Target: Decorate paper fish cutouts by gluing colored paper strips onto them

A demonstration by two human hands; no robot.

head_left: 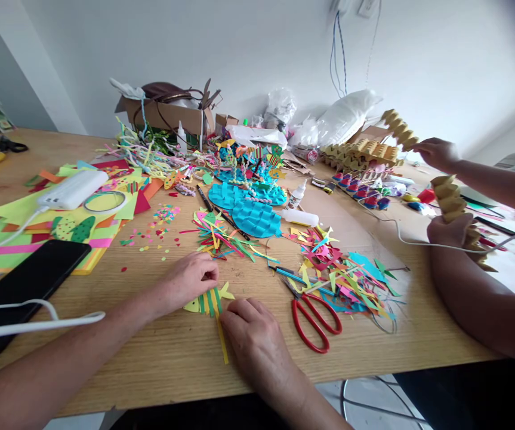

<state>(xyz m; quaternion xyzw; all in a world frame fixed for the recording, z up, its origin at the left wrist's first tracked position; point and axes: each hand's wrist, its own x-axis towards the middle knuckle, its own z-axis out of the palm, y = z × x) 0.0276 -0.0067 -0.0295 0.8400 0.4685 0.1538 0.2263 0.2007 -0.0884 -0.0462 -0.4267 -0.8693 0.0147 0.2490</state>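
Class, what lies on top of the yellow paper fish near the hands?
Green strips cross the yellow paper fish; the paper beneath them is covered, so any marks there cannot be seen.

A single head-worn camera looks forward and down from above the near edge of a light-brown wooden tabletop (close below), facing a smooth white wall beyond the far edge.

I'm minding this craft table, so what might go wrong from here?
The yellow strip trails past the fish, beside the right hand, which might brush it askew. The scissors lie by the scraps, so reaching there could nick a finger. The white cable runs close to the left forearm and might snag it.
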